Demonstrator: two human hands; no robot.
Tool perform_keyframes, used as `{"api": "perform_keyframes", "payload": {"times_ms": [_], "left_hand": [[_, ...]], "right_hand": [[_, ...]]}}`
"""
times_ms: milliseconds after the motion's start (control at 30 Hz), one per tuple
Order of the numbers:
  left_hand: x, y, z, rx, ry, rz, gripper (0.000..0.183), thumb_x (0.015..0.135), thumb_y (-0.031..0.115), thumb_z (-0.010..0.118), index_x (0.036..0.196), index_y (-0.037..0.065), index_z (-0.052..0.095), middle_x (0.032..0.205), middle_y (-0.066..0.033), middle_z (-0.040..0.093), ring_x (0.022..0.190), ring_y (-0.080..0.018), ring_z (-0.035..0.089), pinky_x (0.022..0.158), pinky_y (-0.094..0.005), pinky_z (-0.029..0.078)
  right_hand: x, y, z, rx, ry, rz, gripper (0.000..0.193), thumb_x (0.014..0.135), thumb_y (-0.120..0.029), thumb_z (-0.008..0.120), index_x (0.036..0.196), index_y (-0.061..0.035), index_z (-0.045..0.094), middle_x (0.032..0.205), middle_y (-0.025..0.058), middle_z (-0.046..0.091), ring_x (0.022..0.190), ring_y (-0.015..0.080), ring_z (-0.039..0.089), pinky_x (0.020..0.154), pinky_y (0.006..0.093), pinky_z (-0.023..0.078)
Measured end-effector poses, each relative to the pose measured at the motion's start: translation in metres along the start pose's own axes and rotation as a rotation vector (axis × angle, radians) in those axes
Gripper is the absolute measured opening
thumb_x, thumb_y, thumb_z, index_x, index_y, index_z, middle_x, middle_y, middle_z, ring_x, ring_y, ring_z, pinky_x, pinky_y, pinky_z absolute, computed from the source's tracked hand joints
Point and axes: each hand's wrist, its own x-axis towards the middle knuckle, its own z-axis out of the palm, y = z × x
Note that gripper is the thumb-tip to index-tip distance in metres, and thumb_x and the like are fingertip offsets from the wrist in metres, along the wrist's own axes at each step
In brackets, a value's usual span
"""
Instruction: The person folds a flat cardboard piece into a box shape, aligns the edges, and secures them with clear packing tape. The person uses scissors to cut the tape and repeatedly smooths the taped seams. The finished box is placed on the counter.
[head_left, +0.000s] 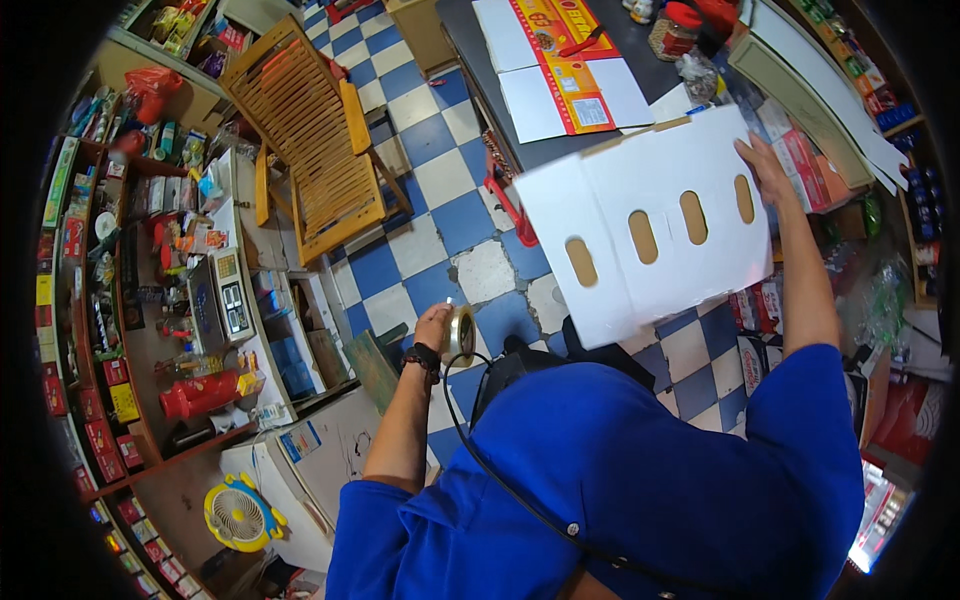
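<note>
My left hand (434, 328), with a dark watch on its wrist, is closed on a roll of clear tape (461, 335) low over the tiled floor. On the right, my right hand (765, 172) grips the upper right edge of a white cardboard box (670, 265) with several oval cut-outs along its face. The box hangs tilted in front of me; its inside cannot be seen. Beyond it, a flat white, red and yellow printed carton (567, 85) lies on the dark table (462, 25), with a red-handled tool (583, 43) on top.
A slatted wooden folding chair (300, 150) stands at the far left. Shelves full of goods, a counter scale (232, 295), a red flask (200, 395) and a yellow-blue fan (240, 514) line the left side. A jar with a red lid (676, 32) sits at the table's back.
</note>
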Motion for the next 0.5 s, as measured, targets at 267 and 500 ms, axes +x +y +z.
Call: {"api": "perform_keyframes", "payload": {"times_ms": [267,500], "left_hand": [[-0.012,0.035,0.05,-0.042,0.1,-0.072,0.023,0.099,0.025,0.064,0.109,0.006,0.073,0.099,-0.0013,0.071,0.088,-0.0131,0.064,0.08,-0.0286,0.052],[-0.017,0.065,0.099,-0.147,0.112,-0.083,0.023,0.099,0.026,0.065,0.108,0.007,0.072,0.096,-0.0005,0.07,0.085,-0.011,0.062,0.077,-0.0279,0.051]], "right_hand": [[0.131,-0.059,0.129,-0.666,-0.599,0.013,0.083,0.082,-0.037,0.078,0.15,-0.0019,0.045,0.155,0.0167,0.042,0.141,0.0286,0.041,0.118,0.0363,0.033],[0.178,0.007,0.223,-0.694,-0.565,-0.028,0.072,0.088,-0.031,0.075,0.145,0.0033,0.048,0.141,0.021,0.055,0.132,0.0297,0.051,0.111,0.0364,0.04]]}}
